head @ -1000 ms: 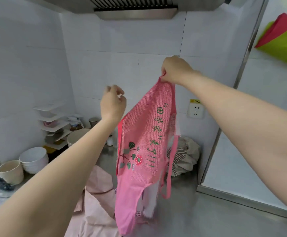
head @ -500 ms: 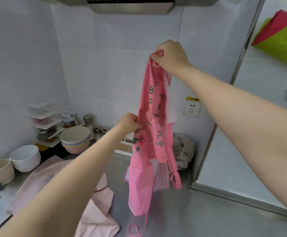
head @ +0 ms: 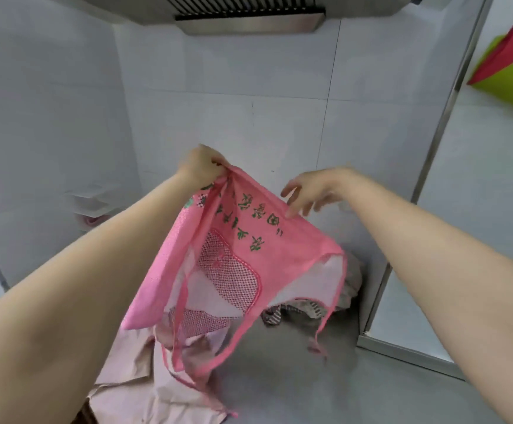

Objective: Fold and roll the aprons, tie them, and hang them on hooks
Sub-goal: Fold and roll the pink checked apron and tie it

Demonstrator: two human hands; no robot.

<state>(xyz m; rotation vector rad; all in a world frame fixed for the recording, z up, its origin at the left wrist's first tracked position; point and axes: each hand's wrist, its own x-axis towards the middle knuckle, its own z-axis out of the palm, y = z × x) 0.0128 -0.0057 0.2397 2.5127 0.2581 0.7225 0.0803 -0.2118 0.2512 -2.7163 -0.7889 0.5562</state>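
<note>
My left hand [head: 201, 166] has its fingers clamped on a bunched corner of the pink apron [head: 243, 255], which hangs above the bench [head: 325, 377], while my right hand [head: 313, 191] hovers with fingers apart at its upper edge.

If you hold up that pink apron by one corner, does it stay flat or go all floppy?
Probably floppy: the pink apron sags and creases below the left hand gripping it. It looks light, since one pinch holds it up. Its strings dangle loose and would likely swing.
</note>
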